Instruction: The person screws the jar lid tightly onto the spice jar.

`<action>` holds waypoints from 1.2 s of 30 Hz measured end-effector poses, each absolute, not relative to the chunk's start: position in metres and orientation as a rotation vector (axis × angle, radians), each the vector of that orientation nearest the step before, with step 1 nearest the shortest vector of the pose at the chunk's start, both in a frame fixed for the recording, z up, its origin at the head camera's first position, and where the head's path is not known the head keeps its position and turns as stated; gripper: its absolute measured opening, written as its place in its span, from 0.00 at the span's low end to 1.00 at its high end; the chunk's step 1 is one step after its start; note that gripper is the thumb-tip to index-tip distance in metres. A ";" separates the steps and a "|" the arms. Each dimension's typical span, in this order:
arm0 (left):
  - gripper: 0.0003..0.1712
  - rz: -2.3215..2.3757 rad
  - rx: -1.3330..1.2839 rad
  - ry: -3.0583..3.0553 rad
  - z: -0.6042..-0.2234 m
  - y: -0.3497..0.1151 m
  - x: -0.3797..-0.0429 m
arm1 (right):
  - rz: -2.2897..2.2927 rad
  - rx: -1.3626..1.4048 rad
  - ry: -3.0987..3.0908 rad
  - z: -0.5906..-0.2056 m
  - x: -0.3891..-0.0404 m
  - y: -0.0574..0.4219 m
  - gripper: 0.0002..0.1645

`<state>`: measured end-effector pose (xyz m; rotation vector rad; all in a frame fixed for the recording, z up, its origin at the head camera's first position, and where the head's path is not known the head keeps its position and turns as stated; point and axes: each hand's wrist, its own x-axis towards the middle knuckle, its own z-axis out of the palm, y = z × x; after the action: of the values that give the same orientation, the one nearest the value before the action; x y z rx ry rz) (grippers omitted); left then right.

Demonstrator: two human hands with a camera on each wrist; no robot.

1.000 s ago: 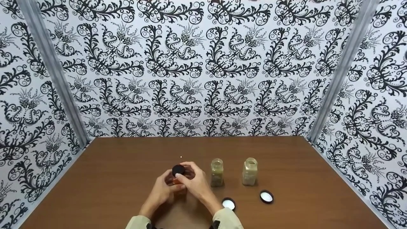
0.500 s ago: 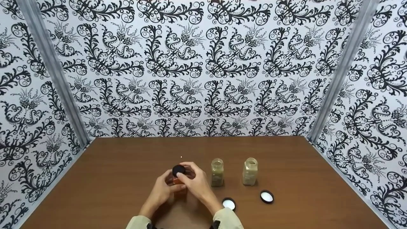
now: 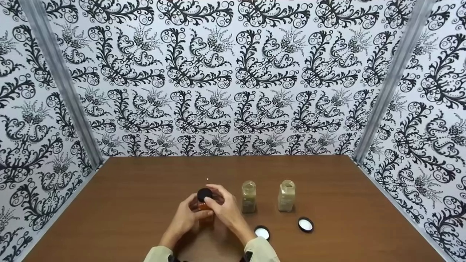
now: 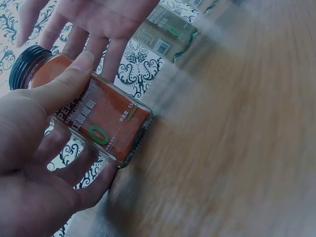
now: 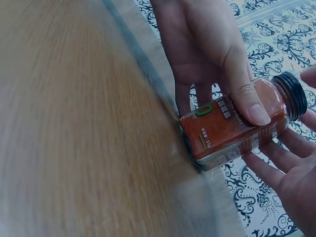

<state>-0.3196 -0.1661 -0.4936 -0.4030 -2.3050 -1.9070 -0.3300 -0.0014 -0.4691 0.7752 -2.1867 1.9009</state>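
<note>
A glass spice jar (image 4: 106,116) of orange-red powder, marked with "PEPP" lettering, stands in front of me. My left hand (image 3: 185,214) grips its body, thumb across the label and fingers behind. The jar's black lid (image 3: 204,195) is on its mouth. My right hand (image 3: 226,207) pinches that lid, with the thumb at its near edge and the fingers reaching behind the jar. Those fingertips are partly hidden in the head view. In the right wrist view, the jar's base is close to the tabletop; contact is hard to judge.
To the right stand two uncapped jars, one of green powder (image 3: 248,203) and one of paler powder (image 3: 286,200). Two black lids lie with white insides up, one by my right wrist (image 3: 262,232), another farther right (image 3: 305,225). A white speck (image 3: 207,179) lies beyond my hands.
My right thumb has shifted slightly to the right along the lid's edge. The left hand, the held jar and the other jars keep their places.
</note>
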 end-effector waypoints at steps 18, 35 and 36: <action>0.36 -1.926 -0.415 -2.313 -0.493 -0.168 -0.321 | 1.926 0.749 -2.166 -0.472 -0.330 -0.003 0.23; 0.35 -1.888 -0.397 -2.318 -0.493 -0.166 -0.320 | 1.922 0.689 -2.207 -0.468 -0.327 -0.005 0.20; 0.35 -1.895 -0.396 -2.316 -0.493 -0.166 -0.320 | 1.935 0.691 -2.203 -0.470 -0.328 -0.005 0.21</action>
<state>-0.3199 -0.1660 -0.4934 -0.3955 -2.3158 -1.8951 -0.3283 -0.0047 -0.4698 0.6909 -2.2030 1.9353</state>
